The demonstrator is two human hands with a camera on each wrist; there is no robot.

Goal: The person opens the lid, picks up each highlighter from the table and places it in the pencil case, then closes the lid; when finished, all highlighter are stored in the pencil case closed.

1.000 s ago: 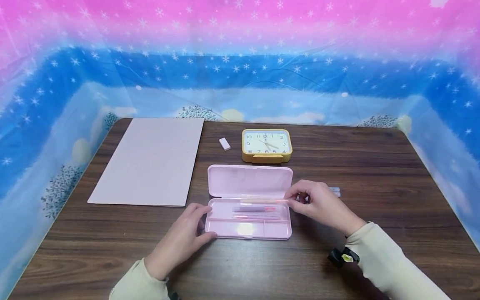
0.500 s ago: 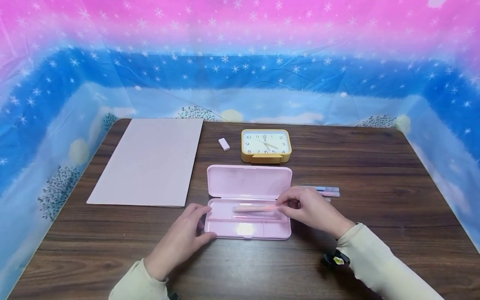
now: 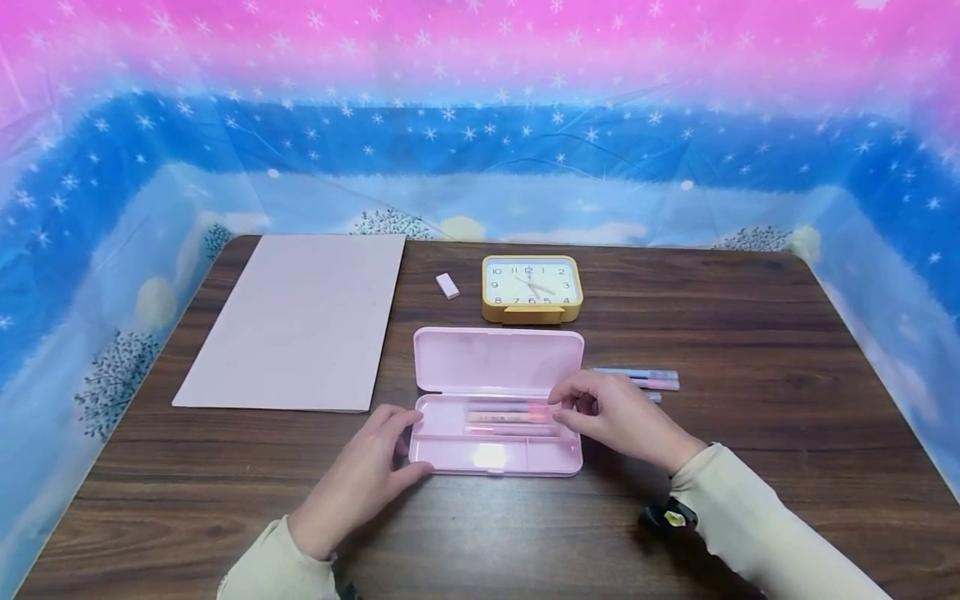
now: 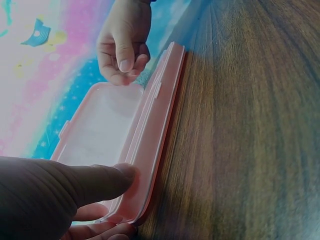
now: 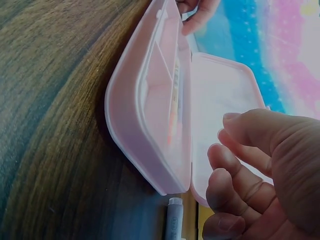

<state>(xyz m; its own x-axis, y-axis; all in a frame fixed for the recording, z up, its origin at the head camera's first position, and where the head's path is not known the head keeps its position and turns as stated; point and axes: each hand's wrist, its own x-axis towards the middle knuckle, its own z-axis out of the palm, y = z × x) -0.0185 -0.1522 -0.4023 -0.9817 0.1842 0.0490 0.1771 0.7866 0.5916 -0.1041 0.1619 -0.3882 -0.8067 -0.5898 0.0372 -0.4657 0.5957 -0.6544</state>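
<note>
A pink pencil case (image 3: 498,360) lies with its lid folded back, and several pens (image 3: 504,417) rest in its long rear compartment. At the case's left end my left hand (image 3: 360,479) grips it, the thumb (image 4: 107,184) against the front wall in the left wrist view. My right hand (image 3: 630,421) hovers over the right end. In the right wrist view the fingers of this hand (image 5: 270,170) are bent and apart, with nothing between them. The front compartments of the case hold nothing.
Right of the case, several pens (image 3: 663,379) lie on the wooden table (image 3: 750,333). Behind it stand a yellow clock (image 3: 531,287) and a small white eraser (image 3: 447,286). A large pale board (image 3: 296,325) lies at the left. Patterned cloth (image 3: 480,142) surrounds the table.
My right hand has moved left and lowered a pen into the rear compartment, then let it go beside the others. My left hand has stayed on the case.
</note>
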